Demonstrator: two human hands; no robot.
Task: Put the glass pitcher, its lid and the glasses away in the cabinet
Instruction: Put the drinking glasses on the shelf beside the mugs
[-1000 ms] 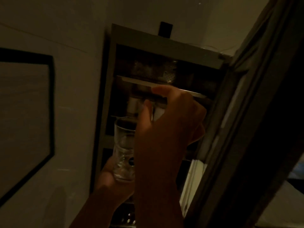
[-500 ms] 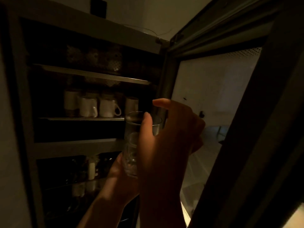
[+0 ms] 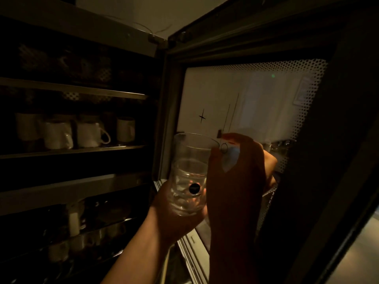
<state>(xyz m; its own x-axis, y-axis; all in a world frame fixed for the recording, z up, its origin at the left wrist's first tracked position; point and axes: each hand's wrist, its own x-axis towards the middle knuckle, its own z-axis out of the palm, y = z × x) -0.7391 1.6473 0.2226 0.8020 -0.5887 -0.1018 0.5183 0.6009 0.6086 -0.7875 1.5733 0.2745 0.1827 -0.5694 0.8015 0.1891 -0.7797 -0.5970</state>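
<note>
- The left hand (image 3: pixel 174 214) grips the base of 2 stacked clear glasses (image 3: pixel 189 175), held upright in front of the open cabinet (image 3: pixel 82 181).
- The right hand (image 3: pixel 238 177) is at 3 o'clock of the glasses, thumb and fingers curved near the rim; whether it touches, I cannot tell.
- White mugs (image 3: pixel 90 134) sit on a shelf at 9 o'clock.
- The cabinet door (image 3: pixel 307 99) stands open at 2 o'clock.

left hand (image 3: pixel 174 218) gripping, right hand (image 3: pixel 240 167) seemingly pinching
</note>
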